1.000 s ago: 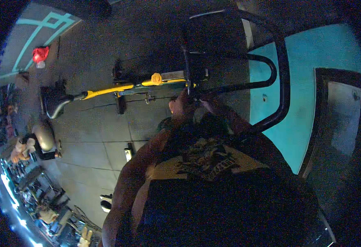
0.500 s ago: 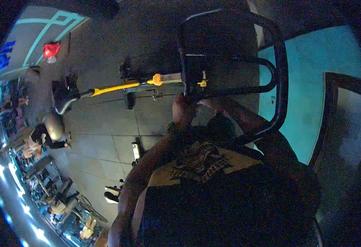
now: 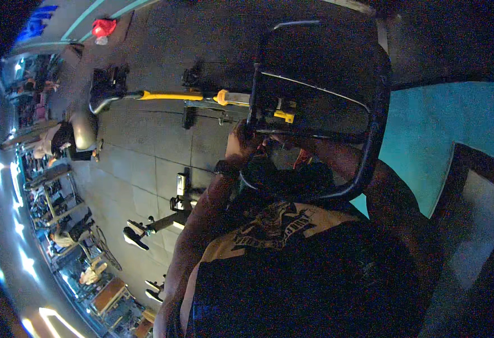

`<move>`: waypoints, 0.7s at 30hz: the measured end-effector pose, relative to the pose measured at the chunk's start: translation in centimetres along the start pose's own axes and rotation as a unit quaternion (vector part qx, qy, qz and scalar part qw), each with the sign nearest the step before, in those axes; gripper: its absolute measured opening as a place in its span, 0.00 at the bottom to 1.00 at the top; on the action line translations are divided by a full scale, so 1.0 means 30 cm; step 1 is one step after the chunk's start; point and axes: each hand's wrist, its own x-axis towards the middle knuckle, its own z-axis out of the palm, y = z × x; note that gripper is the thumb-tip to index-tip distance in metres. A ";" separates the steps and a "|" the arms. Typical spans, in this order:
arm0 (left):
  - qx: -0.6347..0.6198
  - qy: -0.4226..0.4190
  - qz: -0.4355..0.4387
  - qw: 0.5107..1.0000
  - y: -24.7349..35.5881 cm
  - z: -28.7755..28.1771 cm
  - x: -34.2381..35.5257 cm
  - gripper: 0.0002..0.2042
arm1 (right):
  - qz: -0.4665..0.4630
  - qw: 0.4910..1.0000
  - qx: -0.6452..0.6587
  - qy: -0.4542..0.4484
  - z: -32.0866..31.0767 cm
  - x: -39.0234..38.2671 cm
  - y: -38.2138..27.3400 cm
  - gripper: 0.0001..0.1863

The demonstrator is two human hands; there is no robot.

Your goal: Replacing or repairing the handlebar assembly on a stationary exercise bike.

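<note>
Head view: left hand (image 3: 240, 143) grips the black frame (image 3: 321, 135) ahead; right hand (image 3: 281, 142), hard to judge.

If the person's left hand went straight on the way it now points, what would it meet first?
Most likely the black tube running up the picture: the left hand appears to be at its lower end, perhaps already touching it. Depth is unclear in this dim view.

This looks like a gym: a machine with a slim yellow frame (image 3: 171, 96) and looped black tubular bars (image 3: 379, 118) stands on a grey tiled floor (image 3: 140, 152), with more tube-framed equipment (image 3: 61, 197) crowding the floor's left edge.
</note>
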 end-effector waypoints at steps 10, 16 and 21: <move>0.206 0.094 0.069 0.971 -0.107 0.025 -0.011 0.39 | 0.019 0.999 -0.012 -0.042 -0.016 0.008 0.007 0.19; 0.219 0.017 -0.067 0.973 -0.013 0.000 -0.031 0.41 | 0.034 0.998 -0.019 -0.047 -0.031 -0.013 -0.005 0.19; 0.197 0.029 -0.066 0.978 -0.045 0.006 -0.027 0.41 | 0.041 0.998 -0.024 -0.046 -0.036 -0.033 -0.013 0.19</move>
